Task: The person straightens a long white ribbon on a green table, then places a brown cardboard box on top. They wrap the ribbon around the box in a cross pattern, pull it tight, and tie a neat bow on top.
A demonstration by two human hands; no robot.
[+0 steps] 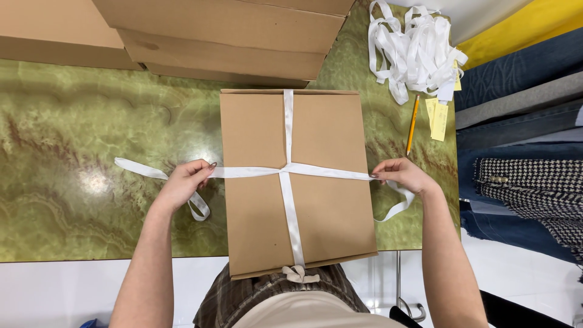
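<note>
A flat brown cardboard box is lying on the green marbled table, its near edge hanging over the table's front edge toward the person. A white ribbon is running across the lid in a cross, meeting near the middle. The left hand is pinching the ribbon closed just beside the box's left side, with a loose tail trailing off to the left. The right hand is gripping the ribbon shut at the box's right side, a loop hanging below it. More cardboard boxes are lying stacked beyond, and a heap of white ribbons is lying near a yellow pencil.
</note>
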